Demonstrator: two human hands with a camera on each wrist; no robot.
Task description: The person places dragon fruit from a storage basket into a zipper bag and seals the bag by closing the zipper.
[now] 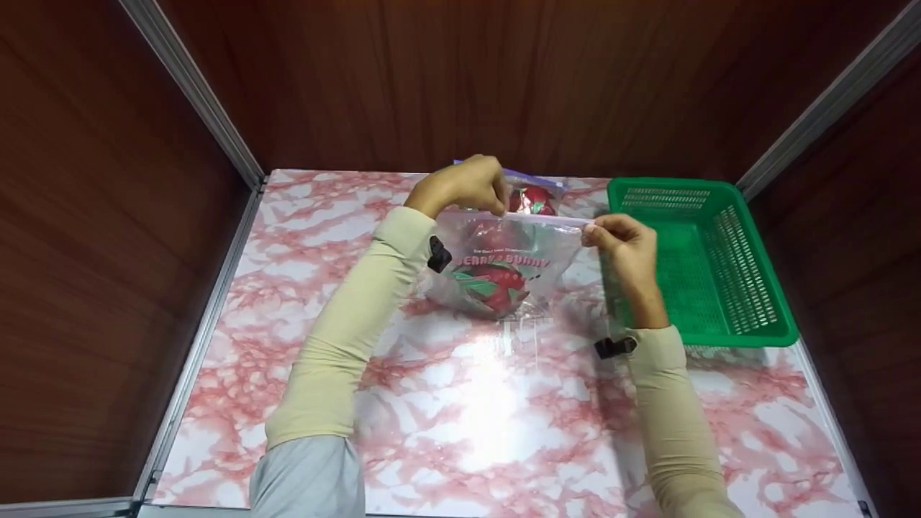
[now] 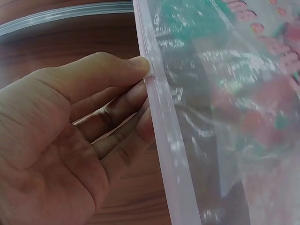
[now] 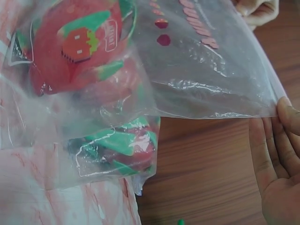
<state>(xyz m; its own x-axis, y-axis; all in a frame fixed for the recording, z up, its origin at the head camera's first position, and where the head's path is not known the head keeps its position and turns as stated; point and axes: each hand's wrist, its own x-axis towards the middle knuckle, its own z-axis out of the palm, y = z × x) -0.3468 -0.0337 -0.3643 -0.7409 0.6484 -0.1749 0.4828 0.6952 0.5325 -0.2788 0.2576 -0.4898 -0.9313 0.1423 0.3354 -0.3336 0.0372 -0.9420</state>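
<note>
A clear slider zip bag (image 1: 561, 248) printed with pink lettering hangs between both hands, its zip strip stretched sideways along the top. Low inside it sits a red dragon fruit (image 1: 496, 288) with green scales, also seen in the right wrist view. My left hand (image 1: 471, 185) pinches the pale zip strip (image 2: 164, 126) between thumb and fingertips, a small whitish slider (image 2: 150, 73) under the thumb. At the bag's right top corner, thumb and fingers of my right hand (image 1: 627, 248) grip the strip's end.
Behind the held bag lies another zip bag with a purple strip (image 1: 536, 178), holding a similar red and green fruit (image 1: 534, 200). A green perforated basket (image 1: 781, 302) stands at right on the pink marbled table (image 1: 302, 288). Dark wooden panels (image 1: 460, 86) enclose the back and sides.
</note>
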